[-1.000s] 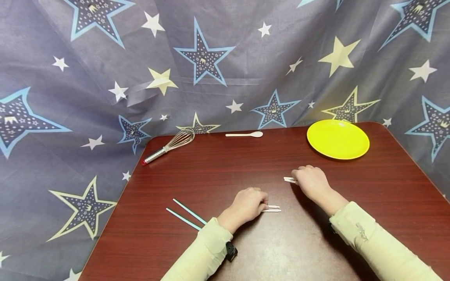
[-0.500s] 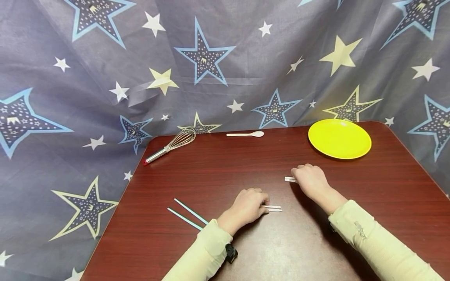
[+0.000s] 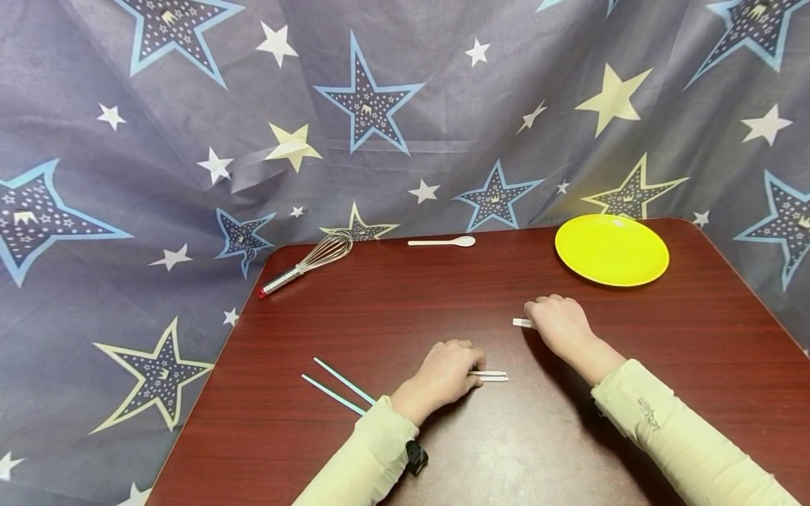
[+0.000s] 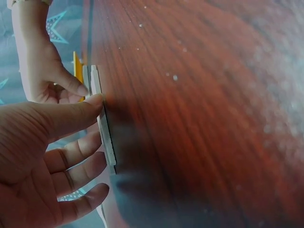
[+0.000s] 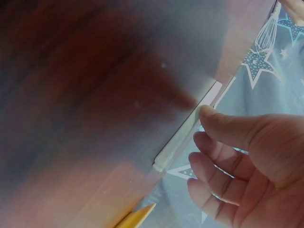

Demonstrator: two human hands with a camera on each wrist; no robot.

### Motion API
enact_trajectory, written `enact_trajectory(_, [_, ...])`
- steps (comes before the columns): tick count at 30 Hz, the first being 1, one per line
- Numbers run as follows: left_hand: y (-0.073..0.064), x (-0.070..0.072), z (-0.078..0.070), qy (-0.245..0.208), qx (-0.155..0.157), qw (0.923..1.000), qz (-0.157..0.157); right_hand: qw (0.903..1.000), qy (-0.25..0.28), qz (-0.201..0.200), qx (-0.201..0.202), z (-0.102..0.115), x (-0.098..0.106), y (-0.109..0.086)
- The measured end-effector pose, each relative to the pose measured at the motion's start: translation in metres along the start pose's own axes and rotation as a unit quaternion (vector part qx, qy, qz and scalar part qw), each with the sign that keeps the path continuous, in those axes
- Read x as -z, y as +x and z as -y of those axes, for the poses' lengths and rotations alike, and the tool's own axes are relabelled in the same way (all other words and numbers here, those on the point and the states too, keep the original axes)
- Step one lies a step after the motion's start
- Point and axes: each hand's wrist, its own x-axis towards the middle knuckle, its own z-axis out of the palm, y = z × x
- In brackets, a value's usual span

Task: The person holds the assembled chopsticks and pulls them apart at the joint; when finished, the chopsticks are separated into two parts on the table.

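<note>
In the head view my left hand (image 3: 443,369) is low over the middle of the table, gripping a pair of slim white sticks (image 3: 496,379) that lie side by side. The left wrist view has the thumb on the flat side of the white sticks (image 4: 105,135); the fingertips behind are partly hidden. Farther right and back, my right hand (image 3: 560,325) pinches another white pair (image 3: 522,323), mostly covered by the fingers. Seen from the right wrist, its thumb presses on the white sticks (image 5: 178,142). Both pairs are at the tabletop.
Two light blue sticks (image 3: 335,393) lie left of the left forearm, partly covered by it. A whisk (image 3: 304,266) is at the back left, a white spoon (image 3: 452,242) along the back edge. A yellow plate (image 3: 611,251) sits at the back right. A star-patterned cloth (image 3: 392,176) hangs behind.
Within each hand the two white sticks have drawn closer together, so their ends now lie nearly against each other. The hands have stayed almost in place.
</note>
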Motion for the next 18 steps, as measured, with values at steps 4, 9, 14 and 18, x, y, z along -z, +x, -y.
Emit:
enact_trajectory(4, [0.0001,0.0001,-0.0005,0.002,-0.001,1.0000,0.001,1.0000,0.000,0.003,0.000,0.0002,0.0000,0.0001])
enact_trajectory(9, [-0.0001,0.0006,-0.0014,-0.001,0.001,1.0000,0.004,1.0000,0.001,0.003,0.002,0.0000,-0.0001,-0.0002])
enact_trajectory(14, [-0.0002,0.0014,-0.0024,-0.005,0.001,1.0000,0.006,1.0000,0.003,0.002,0.001,-0.0003,0.0007,-0.0004])
enact_trajectory(18, [-0.0010,0.0021,-0.0007,-0.009,0.005,0.9999,0.005,0.9999,0.012,-0.007,0.002,0.0003,0.0013,-0.0016])
